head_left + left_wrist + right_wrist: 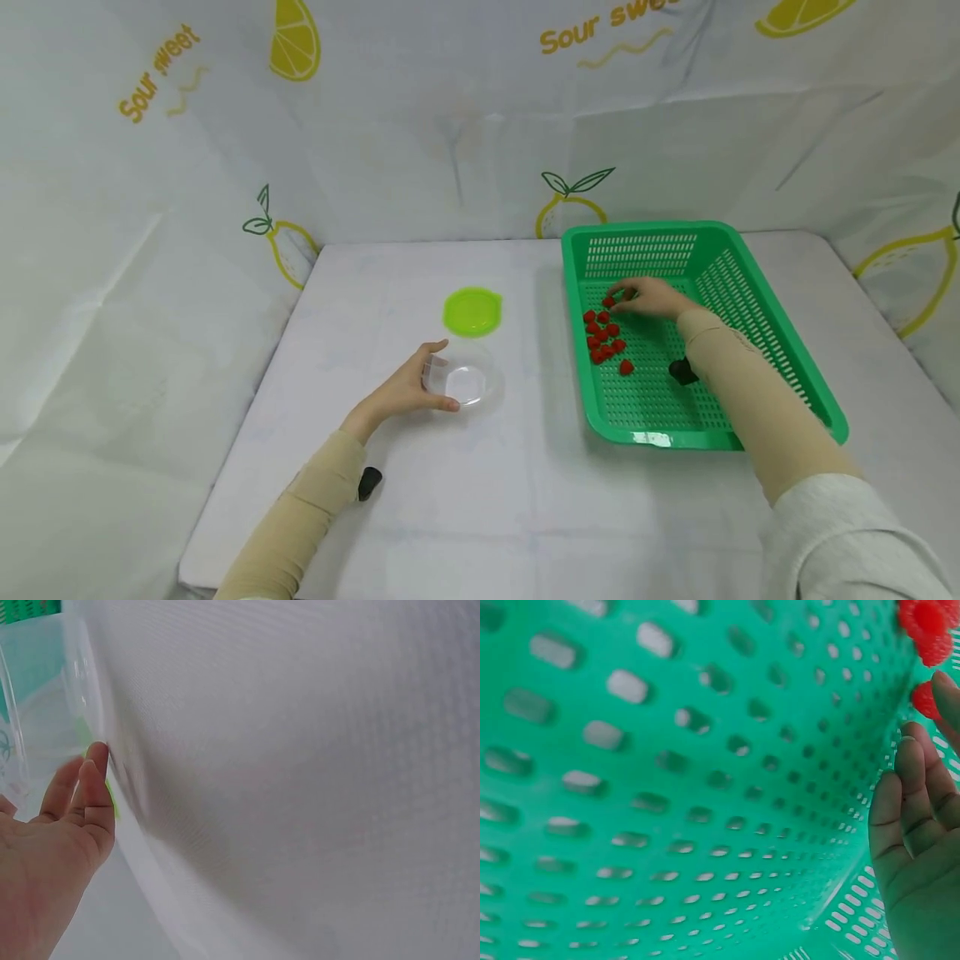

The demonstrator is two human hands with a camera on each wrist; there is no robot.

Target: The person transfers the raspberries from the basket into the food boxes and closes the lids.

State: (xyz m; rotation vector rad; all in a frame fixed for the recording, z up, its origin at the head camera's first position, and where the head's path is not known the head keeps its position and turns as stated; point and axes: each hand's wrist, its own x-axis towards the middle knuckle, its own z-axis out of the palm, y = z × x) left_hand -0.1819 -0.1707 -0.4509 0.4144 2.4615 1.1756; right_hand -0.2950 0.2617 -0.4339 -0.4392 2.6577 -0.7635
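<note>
We face a lemon-print cloth [420, 150], then the white worktop [450, 492], our green basket [652, 438] by its far edge. Room opens between basket and clear bowl [467, 387], which the left grip [411, 387], spread wide, holds. Beyond lies a lime lid [472, 312]. The right grip [651, 297], narrowly parted, meets a red berry [607, 302] inside the basket; pinched or not, we cannot tell.

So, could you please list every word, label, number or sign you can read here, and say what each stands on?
"Sour sweet", on the white backdrop, upper left in the head view.
"Sour swee", on the same backdrop, upper right of centre; its end is cut by the picture's top edge.
Small dark mark on the right arm's beige sleeve: too small and blurred to read.
I can make out no labels or numbers.
</note>
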